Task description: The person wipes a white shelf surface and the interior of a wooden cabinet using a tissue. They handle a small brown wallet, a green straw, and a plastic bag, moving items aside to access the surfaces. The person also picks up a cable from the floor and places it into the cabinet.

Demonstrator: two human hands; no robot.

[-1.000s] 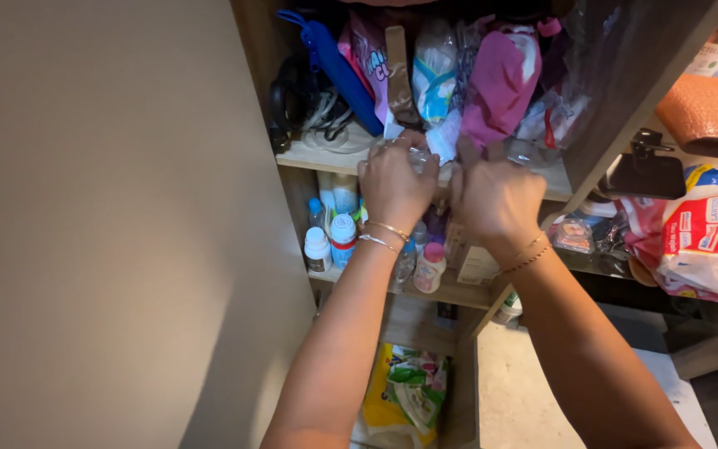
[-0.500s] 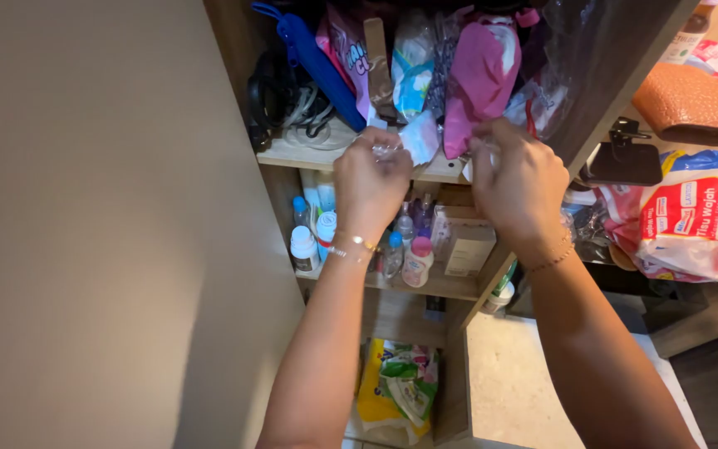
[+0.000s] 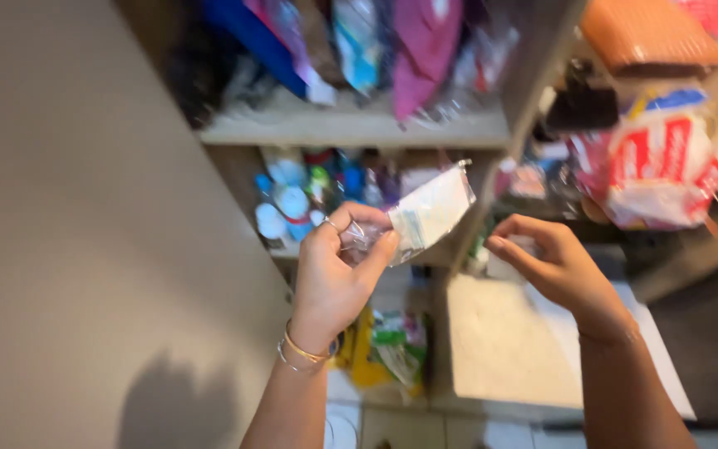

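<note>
My left hand (image 3: 336,274) grips a small clear plastic packet (image 3: 422,214) with white contents, held in front of the open wooden cabinet (image 3: 351,129). The packet sticks out to the right of my fingers. Just right of it, my right hand (image 3: 554,268) hovers with its fingers curled and apart, holding nothing. Gold bracelets sit on my left wrist. The picture is blurred by motion.
The upper shelf holds blue, pink and clear bags (image 3: 392,50). Several small bottles (image 3: 292,204) stand on the shelf below. A yellow and green pack (image 3: 384,349) lies at the bottom. To the right are a red and white package (image 3: 666,162) and an orange pouch (image 3: 646,33).
Both hands came down and away from the upper shelf. My left hand drew the clear packet out, and my right hand let go and moved apart from it.
</note>
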